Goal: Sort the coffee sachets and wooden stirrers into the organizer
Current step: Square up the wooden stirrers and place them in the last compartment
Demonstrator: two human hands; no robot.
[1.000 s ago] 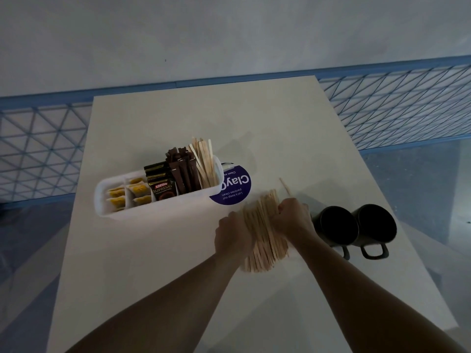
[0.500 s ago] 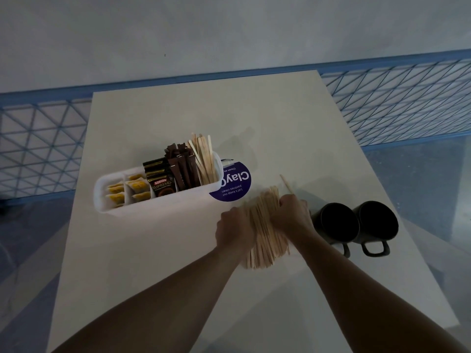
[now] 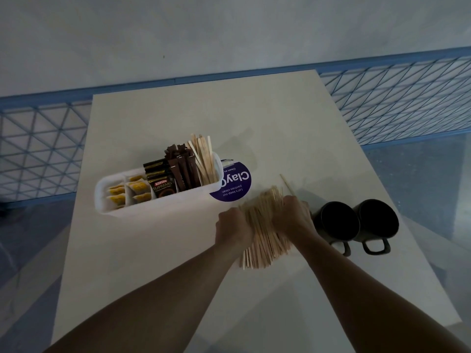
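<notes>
**Stirrer bundle holds its place between both hands**

Almost nothing has moved since the earlier frames. The bundle of wooden stirrers lies on the table in the same spot. The left hand and right hand still curl round its sides. Beyond it to the left stands the organizer, holding coffee sachets and upright stirrers. Two dark mugs sit just right.

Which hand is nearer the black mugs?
Right. The right hand grips the pile of stirrers just beside the nearer black mug; the left hand holds the pile's other side, farther from the mugs.
</notes>
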